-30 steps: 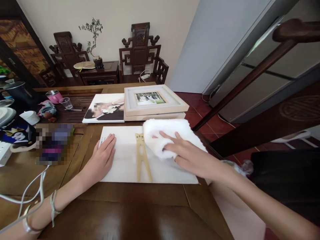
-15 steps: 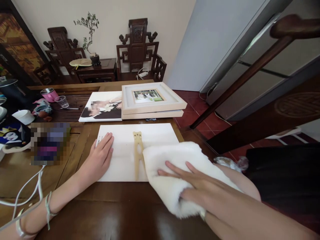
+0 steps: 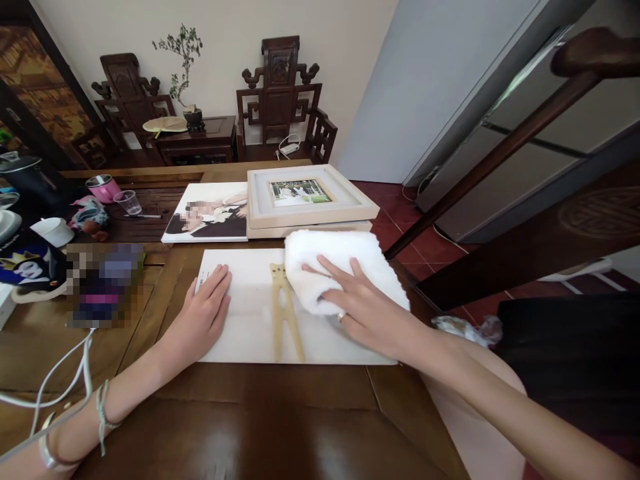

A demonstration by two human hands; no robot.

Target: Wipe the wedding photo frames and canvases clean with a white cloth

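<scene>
My left hand [image 3: 207, 310] lies flat on the left side of a white board [image 3: 245, 327], its fingers stretched out together. Under my right hand [image 3: 357, 297] is a fluffy white cloth [image 3: 345, 250], which I hold against the board's right side with fingers spread over it and part of it folded at the thumb. A pale yellow forked stand piece [image 3: 279, 300], narrow at the top and with two legs, runs down the middle of the board. The cloth's left edge meets the top of this piece and hides the board's upper right corner.
Behind the board lie stacked picture frames [image 3: 313, 215] and a photo panel [image 3: 210, 230]. To the left on the wooden table [image 3: 240, 413] are a pixelated object [image 3: 107, 283], white cables [image 3: 87, 363], a pink mug [image 3: 103, 190] and a clear cup [image 3: 129, 202].
My right hand has pushed the cloth away from me, from the board's near right part to its far right. Both legs of the yellow piece now show. My left hand stays in place.
</scene>
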